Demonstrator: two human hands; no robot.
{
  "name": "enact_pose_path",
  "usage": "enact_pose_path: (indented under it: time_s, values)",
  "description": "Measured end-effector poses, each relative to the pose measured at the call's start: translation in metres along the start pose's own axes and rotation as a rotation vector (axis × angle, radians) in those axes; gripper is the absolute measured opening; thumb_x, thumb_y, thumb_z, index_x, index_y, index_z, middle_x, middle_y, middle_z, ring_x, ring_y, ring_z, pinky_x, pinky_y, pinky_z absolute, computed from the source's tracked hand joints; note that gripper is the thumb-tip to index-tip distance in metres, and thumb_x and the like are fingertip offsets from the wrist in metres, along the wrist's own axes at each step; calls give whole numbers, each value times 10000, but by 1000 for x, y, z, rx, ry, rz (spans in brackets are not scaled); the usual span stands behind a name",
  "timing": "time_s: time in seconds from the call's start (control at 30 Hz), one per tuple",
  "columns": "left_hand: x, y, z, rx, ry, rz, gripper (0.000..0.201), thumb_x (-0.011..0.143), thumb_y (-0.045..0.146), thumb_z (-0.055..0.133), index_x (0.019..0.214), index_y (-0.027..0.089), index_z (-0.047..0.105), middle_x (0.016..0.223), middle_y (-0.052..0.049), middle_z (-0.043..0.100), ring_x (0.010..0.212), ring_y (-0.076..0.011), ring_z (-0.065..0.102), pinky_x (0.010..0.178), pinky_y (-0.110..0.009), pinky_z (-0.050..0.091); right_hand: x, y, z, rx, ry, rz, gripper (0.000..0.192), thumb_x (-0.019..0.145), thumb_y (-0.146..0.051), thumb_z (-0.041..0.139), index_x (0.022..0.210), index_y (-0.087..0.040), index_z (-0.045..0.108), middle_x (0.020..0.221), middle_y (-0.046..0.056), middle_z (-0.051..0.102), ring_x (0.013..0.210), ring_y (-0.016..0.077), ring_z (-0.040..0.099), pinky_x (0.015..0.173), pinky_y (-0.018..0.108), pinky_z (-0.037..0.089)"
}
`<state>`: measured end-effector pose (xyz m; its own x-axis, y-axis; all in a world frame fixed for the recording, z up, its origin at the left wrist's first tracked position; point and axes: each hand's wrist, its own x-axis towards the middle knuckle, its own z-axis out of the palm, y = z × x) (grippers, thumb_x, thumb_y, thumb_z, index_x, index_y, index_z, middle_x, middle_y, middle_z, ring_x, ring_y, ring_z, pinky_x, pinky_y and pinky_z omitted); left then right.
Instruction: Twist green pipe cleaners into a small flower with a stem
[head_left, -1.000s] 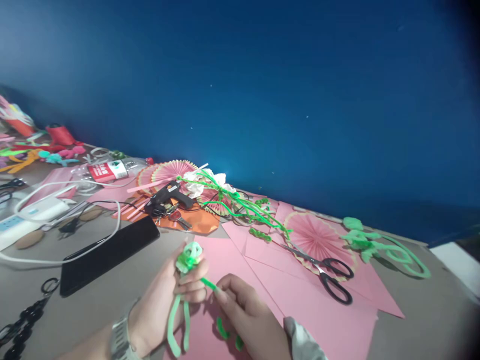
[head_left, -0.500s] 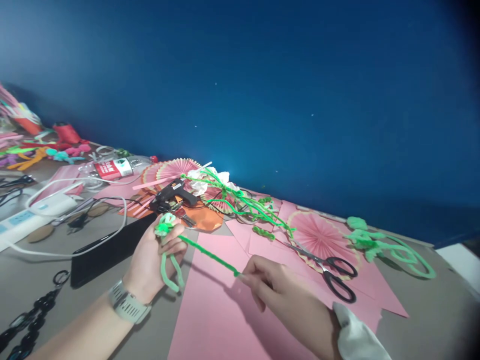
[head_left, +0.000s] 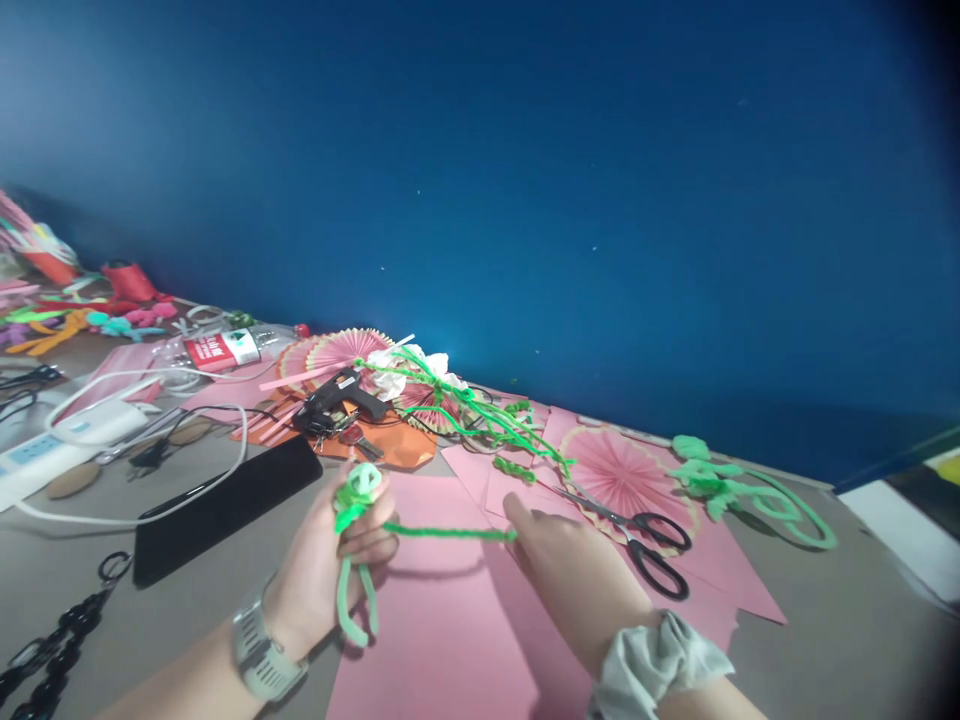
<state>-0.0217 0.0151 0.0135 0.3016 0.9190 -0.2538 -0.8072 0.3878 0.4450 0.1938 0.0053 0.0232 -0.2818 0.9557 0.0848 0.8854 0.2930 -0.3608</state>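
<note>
My left hand (head_left: 319,550), a grey-green watch band on its wrist, is closed around a bundle of green pipe cleaners (head_left: 362,484) twisted into a rounded shape. Two pale green ends hang in a loop below its fingers. A darker green pipe cleaner strand (head_left: 450,532) runs nearly level from this hand toward the right. At the strand's far end, the fingertips of my right hand (head_left: 566,565) are closed on it, somewhat blurred. A pale scrunchie (head_left: 660,660) circles the right wrist. Beneath both hands lies pink paper (head_left: 427,640).
Black-handled scissors (head_left: 637,535) lie right of my right hand. A glue gun (head_left: 337,400), plastic bottle (head_left: 225,350), black phone (head_left: 225,510) and power strip (head_left: 67,450) are at left. Pink paper fans (head_left: 622,470) and green pipe cleaner pieces (head_left: 720,485) sit along the blue wall (head_left: 480,180).
Both hands have moved lower in view, with the left one also shifting right. The strand between them went from slanting down rightward to nearly level. The camera view has shifted slightly.
</note>
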Motion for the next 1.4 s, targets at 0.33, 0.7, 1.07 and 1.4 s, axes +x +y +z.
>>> enact_pose_path:
  time_s: [0.33, 0.7, 1.07, 1.4]
  values:
    - [-15, -27, -11, 414, -79, -288, 481, 884, 559, 301, 620, 176, 422, 514, 71, 287, 365, -48, 243, 339, -171, 205, -20, -37, 10, 350, -276, -167, 209, 915, -325, 382, 889, -199, 547, 756, 47, 669, 640, 180, 605, 543, 256, 408]
    - [-8, -25, -16, 421, 31, -231, 503, 876, 555, 344, 619, 153, 503, 482, 70, 291, 406, -59, 241, 417, -172, 253, -15, -40, 1, 368, -543, -218, 164, 883, -223, 412, 840, -193, 568, 780, 33, 683, 636, 148, 597, 533, 212, 376]
    - [-13, -21, -10, 402, 35, -257, 533, 869, 554, 361, 846, 114, 662, 447, 84, 247, 415, -76, 376, 491, -188, 404, -10, -32, 12, 488, -321, 35, 241, 872, -239, 400, 661, -196, 508, 576, -23, 513, 550, 121, 468, 535, 247, 302]
    - [-16, -29, -4, 638, 31, -300, 517, 851, 595, 335, 576, 169, 434, 459, 80, 268, 382, -49, 224, 337, -139, 196, -16, -48, 28, 1069, -635, 203, 305, 882, -307, 338, 678, -178, 525, 542, -12, 514, 471, 103, 474, 466, 205, 350]
